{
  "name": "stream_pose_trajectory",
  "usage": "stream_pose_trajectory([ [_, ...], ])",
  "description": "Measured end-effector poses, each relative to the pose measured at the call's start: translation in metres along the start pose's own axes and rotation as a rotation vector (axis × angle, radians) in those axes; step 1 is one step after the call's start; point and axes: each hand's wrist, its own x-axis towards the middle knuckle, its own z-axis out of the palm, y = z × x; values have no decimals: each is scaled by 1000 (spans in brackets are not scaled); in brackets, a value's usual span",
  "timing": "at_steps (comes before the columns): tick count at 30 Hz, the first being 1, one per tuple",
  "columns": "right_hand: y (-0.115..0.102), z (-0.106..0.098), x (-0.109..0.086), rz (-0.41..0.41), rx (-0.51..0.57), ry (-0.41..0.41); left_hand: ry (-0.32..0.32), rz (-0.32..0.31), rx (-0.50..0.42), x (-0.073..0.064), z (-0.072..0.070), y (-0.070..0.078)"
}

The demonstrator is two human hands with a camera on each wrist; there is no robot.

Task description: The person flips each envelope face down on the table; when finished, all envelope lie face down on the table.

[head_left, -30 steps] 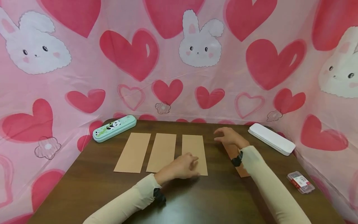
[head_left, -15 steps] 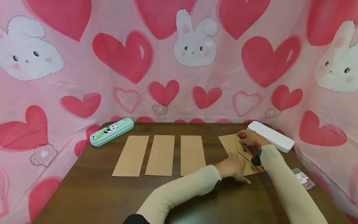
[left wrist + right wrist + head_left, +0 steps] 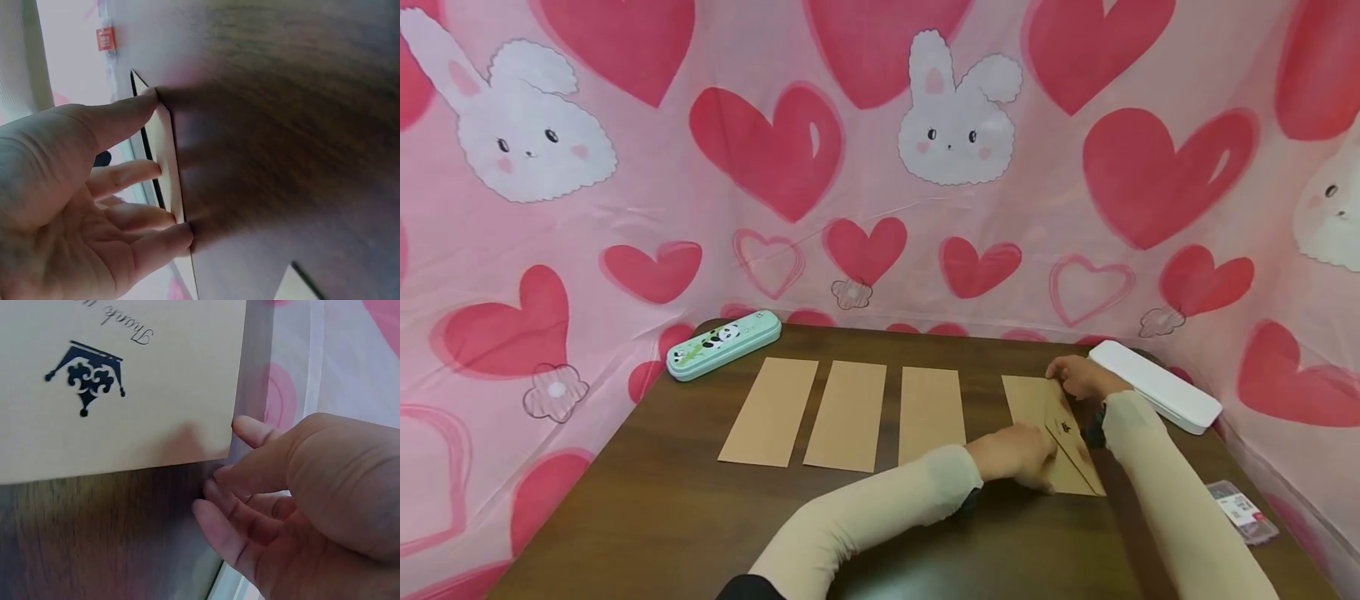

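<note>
A kraft paper envelope [image 3: 1026,398] lies at the right of the row in the head view, its slanted flap line and small dark emblem facing up. My left hand [image 3: 1013,454] touches its near left part; in the left wrist view the thumb [image 3: 128,119] and spread fingertips rest along the paper's edge. At the far right corner is my right hand [image 3: 1081,377]. The right wrist view shows its fingertips right beside that corner, near a black crown emblem [image 3: 87,375] and "Thank" script [image 3: 128,325]. Both palms are partly turned away in the head view.
Three plain kraft rectangles [image 3: 769,412] [image 3: 846,417] [image 3: 931,417] lie left of the envelope on the dark wooden table [image 3: 662,508]. Behind stand a mint panda pencil case [image 3: 724,344] and a white case [image 3: 1153,385]. A clear plastic box [image 3: 1242,510] sits far right.
My left hand has moved right, from the third rectangle to the envelope. My right hand has shifted right. The envelope, mostly hidden under the right arm before, now lies straighter with its flap side showing.
</note>
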Motion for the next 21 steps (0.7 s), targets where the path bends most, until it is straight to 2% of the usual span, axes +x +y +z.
stream_pose_trajectory([
  [2, 2, -2, 0, -44, 14, 19, 2, -18, -16, 0, 1, 1],
  [4, 4, -4, -2, -69, 75, 21, 7, -20, -29, 1, 1, 0],
  [7, 8, -8, -6, -47, 198, 4, 11, 0, -52, 1, 2, -4],
  [9, 13, -9, -9, -30, 234, -4, 16, 11, -59, 0, 3, -7],
  [13, 19, -10, -13, -62, 214, 11, 32, -33, -115, -4, 7, -11],
  [17, 14, -15, -16, -104, 176, 76, 74, -59, -220, -13, 9, -16],
  [21, 5, -20, -12, -109, 297, 94, 85, -26, -317, -24, 8, -22],
])
